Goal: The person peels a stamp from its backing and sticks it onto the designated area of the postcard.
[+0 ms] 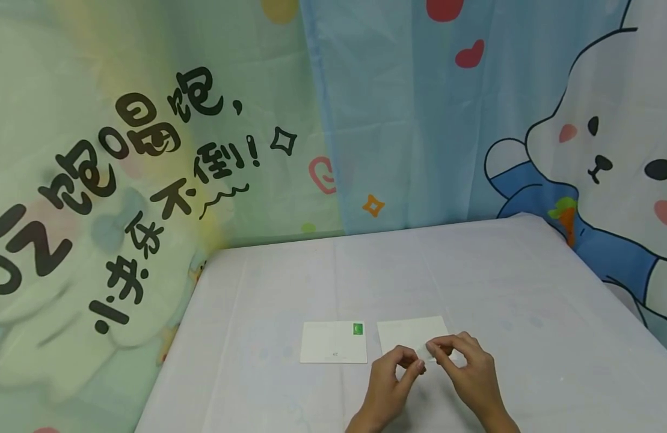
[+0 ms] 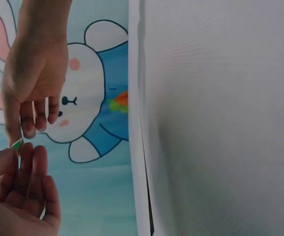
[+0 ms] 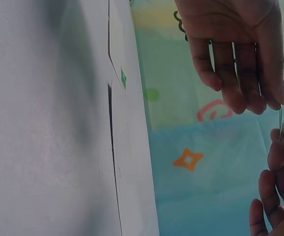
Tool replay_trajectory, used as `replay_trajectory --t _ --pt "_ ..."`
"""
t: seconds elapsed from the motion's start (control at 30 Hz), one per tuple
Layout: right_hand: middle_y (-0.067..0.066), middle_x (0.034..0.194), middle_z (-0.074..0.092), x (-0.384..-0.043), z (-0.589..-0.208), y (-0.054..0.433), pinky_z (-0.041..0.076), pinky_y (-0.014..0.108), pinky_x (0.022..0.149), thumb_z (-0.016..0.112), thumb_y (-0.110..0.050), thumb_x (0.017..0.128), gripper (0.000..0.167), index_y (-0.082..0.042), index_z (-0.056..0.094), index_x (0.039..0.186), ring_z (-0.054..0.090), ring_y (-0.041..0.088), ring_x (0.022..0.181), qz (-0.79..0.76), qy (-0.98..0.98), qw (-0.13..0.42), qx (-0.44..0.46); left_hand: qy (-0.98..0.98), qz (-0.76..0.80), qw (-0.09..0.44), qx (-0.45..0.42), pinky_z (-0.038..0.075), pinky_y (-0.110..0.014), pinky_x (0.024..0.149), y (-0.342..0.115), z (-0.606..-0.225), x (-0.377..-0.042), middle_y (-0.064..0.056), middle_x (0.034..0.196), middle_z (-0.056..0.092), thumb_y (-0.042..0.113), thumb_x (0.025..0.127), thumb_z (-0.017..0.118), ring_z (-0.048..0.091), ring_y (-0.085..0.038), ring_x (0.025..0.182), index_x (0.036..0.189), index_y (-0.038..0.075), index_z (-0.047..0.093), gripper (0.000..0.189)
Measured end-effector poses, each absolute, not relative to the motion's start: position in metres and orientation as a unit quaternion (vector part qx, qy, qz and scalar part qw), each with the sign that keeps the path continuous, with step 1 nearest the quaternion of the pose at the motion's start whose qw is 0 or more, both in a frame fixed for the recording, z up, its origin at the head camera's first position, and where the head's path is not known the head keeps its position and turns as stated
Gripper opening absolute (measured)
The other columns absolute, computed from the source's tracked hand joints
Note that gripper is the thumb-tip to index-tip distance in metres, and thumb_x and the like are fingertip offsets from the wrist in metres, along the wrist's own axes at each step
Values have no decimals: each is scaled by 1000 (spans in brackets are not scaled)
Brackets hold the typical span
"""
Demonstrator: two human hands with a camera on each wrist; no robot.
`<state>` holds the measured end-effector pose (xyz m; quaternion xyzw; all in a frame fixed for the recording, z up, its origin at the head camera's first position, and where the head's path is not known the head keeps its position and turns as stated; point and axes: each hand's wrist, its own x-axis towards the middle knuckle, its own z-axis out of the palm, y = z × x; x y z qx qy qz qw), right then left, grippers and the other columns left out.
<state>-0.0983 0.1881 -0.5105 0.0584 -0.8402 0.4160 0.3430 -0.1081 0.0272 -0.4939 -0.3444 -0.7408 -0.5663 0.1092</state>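
Between my two hands is a small, thin, stamp-like sticker (image 1: 424,353), its pale side showing in the head view. Green shows on the sticker (image 2: 17,144) in the left wrist view. My left hand (image 1: 386,383) pinches one edge between thumb and forefinger. The opposite edge is pinched by the thumb and forefinger of my right hand (image 1: 474,373). Just beyond the hands lies a plain white card (image 1: 411,332), its near edge partly hidden by them. To its left a second white card (image 1: 330,341) carries a green stamp (image 1: 357,329) in the upper right corner.
A white cloth covers the table (image 1: 268,288), and both cards lie flat on it with a narrow gap between them. Behind the table hangs a printed curtain (image 1: 387,120) with a cartoon rabbit on the right and dark lettering on the left.
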Motion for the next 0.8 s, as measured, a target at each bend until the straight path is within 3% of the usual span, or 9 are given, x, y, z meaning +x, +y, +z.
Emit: replay_trajectory --t 0.23,0.43,0.57,0.8 --pt "-15 62 55 -99 -513 184 36 22 70 74 -3 75 17 -17 67 81 50 3 67 465 -830 305 29 -733 -585 97 -334 47 -18 64 25 -490 -109 -11 76 66 4 91 55 63 -14 67 92 -1 57 5" --pt "-11 71 60 -97 -516 176 40 24 65 70 -9 82 10 -19 66 82 55 6 63 501 -825 260 -2 -731 -587 107 -331 47 -16 63 26 -490 -109 -10 76 66 2 90 56 63 -13 67 92 0 57 3" --pt "-7 73 62 -97 -521 172 40 27 63 67 -10 85 6 -15 66 83 56 9 62 534 -815 225 -1 -733 -584 116 -329 46 -16 62 26 -490 -109 -10 75 66 -2 88 57 63 -14 67 91 0 57 4" --pt "0 64 61 -96 -521 170 38 28 72 60 -8 89 5 -5 64 86 58 16 62 613 -778 135 14 -739 -580 117 -323 47 -19 63 25 -492 -109 -10 76 65 -1 88 58 62 -14 67 91 0 59 4"
